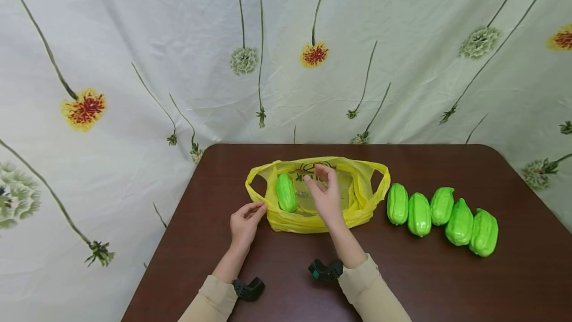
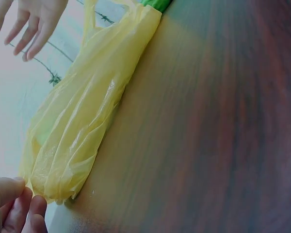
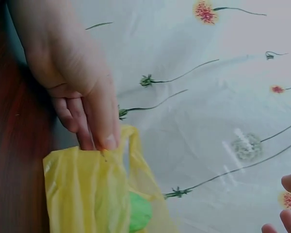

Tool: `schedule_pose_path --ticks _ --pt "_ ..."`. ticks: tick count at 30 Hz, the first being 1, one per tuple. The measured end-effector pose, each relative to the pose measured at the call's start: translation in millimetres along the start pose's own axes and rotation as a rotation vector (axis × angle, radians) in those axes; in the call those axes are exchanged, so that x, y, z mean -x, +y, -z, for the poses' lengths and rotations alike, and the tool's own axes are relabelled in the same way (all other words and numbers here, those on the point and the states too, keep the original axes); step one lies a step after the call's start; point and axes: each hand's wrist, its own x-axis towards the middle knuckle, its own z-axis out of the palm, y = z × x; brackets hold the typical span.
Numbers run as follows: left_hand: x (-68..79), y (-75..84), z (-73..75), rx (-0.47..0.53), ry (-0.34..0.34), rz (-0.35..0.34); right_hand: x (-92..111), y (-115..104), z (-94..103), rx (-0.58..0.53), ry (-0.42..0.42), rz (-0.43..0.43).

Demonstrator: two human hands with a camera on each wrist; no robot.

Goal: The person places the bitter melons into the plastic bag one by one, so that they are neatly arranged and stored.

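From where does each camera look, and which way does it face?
Head: on the head, facing forward and down at the yellow bag and table; left hand, right hand and sleeves show.
Left wrist: worn there, picture sideways, facing the bag; left hand lower left, right hand upper left.
Right wrist: worn there, also sideways, facing bag and flowered cloth; left hand upper left, right hand at right edge.
Both wrist views share the bag and both hands.

Left forearm [image 1: 229,264] and right forearm [image 1: 347,245] reach forward, angling inward. Left hand [image 1: 244,224] pinches, thumb against fingers. Right hand [image 1: 327,198] farther forward, thumb apart from loosely bent fingers.
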Motion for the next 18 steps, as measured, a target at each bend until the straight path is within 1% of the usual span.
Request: schedule_pose_path --ticks 6,14,18 --pt "0.6 2.3 -0.1 -0.024 0.001 0.002 4 -12 14.1 0.036 0.009 0.036" --pt "1.5 4.9 -0.5 -0.024 0.010 0.006 2 -27 35.1 0.043 0.057 0.006" --pt "1.9 5.1 -0.4 -0.034 0.011 0.007 1 -33 46.9 0.062 0.088 0.037"
